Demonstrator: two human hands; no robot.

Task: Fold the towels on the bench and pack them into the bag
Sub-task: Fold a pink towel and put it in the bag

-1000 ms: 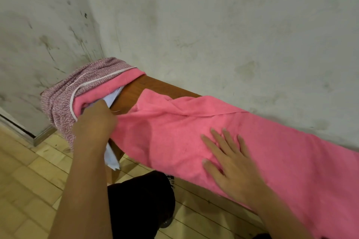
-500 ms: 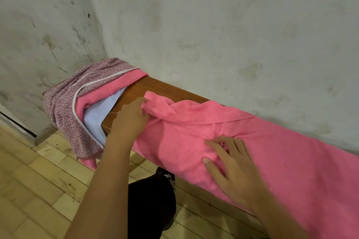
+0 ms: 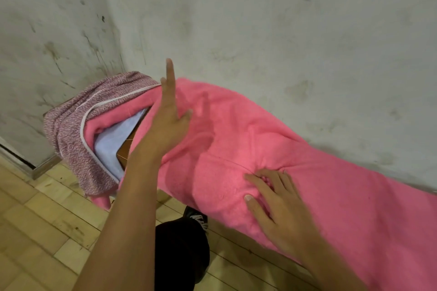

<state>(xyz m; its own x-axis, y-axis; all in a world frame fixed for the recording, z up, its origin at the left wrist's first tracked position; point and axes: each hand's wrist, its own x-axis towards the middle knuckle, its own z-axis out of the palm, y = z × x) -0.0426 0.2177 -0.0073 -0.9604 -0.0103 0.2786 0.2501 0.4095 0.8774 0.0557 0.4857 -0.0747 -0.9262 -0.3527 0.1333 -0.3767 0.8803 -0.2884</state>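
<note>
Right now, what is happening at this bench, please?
A person is spreading a large pink terry towel along the wooden bench. The right hand presses flat on it; the left hand is raised with straight fingers, holding nothing. A speckled fabric bag at the bench's end already holds folded towels.

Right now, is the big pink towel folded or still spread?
Spread, not folded: the pink towel lies rumpled along the bench under the right hand.
</note>
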